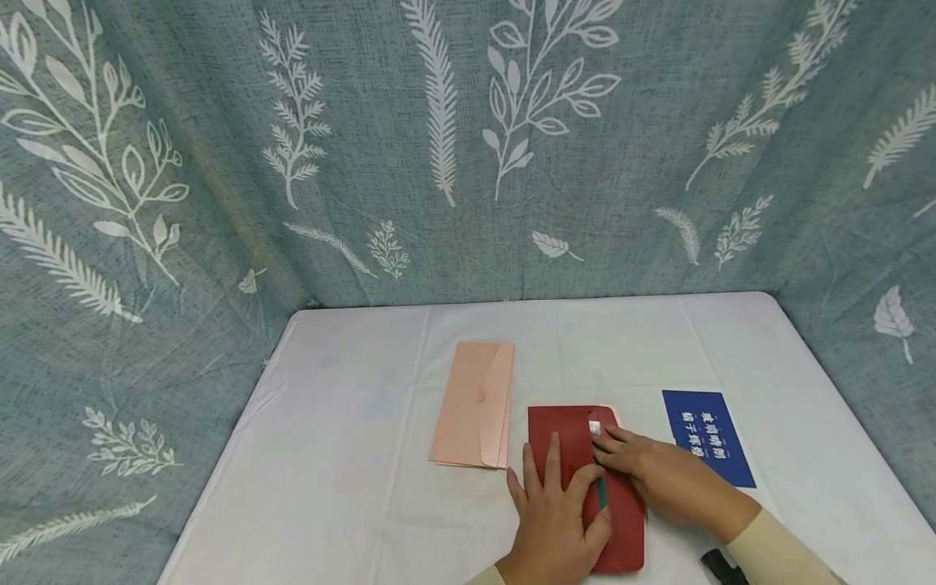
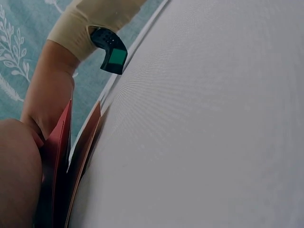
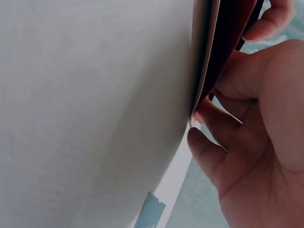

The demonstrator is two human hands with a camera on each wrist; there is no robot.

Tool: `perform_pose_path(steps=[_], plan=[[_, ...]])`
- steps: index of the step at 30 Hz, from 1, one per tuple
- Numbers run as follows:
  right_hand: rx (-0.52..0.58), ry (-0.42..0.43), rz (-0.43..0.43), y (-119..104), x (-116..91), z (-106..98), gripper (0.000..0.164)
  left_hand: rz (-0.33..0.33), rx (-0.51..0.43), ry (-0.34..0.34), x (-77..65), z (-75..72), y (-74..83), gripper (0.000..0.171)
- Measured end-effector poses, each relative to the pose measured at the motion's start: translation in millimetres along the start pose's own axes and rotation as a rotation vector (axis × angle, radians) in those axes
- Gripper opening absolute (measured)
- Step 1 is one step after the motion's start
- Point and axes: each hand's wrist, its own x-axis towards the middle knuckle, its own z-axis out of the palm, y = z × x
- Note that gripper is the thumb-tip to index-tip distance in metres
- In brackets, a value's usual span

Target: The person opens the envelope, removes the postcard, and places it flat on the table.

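A flat red wallet-like folder point(image 1: 621, 520) with a small white label lies upright before me, a pale pink edge showing behind its top. My left hand point(image 1: 552, 520) rests spread on its left half, index finger and thumb bent near a dark green strip point(image 1: 601, 492). From the right, my right hand point(image 1: 669, 475) reaches across it, fingertips on its surface beside the label. In the left wrist view, red layers point(image 2: 59, 137) stand apart from a brownish layer below. The right wrist view has my right fingers point(image 3: 209, 147) at the folder's edge.
Pink envelopes point(image 1: 468, 406) lie stacked left of the folder. A blue card point(image 1: 709, 431) with white characters lies to the right, partly behind my right hand. White cloth point(image 1: 329, 455) covers the table, with patterned curtain point(image 1: 468, 146) around it. A black device point(image 1: 724, 566) sits by the right sleeve.
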Motion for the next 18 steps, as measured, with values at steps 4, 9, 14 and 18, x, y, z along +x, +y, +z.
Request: perform_pose_path(steps=[4, 9, 14, 18], plan=[[-0.03, 0.009, -0.014, -0.3, -2.6, -0.7, 0.043, -0.005, -0.014, -0.007, 0.2, -0.3, 0.1, 0.044], [-0.01, 0.032, -0.017, 1.8, -6.3, -3.5, 0.039, 0.01, -0.009, 0.001, -0.7, -0.5, -0.3, 0.045], [0.007, 0.016, -0.002, 4.5, -6.5, -5.7, 0.038, 0.014, -0.002, -0.002, -1.6, -1.2, -0.8, 0.045], [0.012, 0.005, 0.018, 6.9, -6.7, -6.6, 0.037, 0.013, -0.013, -0.007, -1.0, -1.4, -0.8, 0.044]])
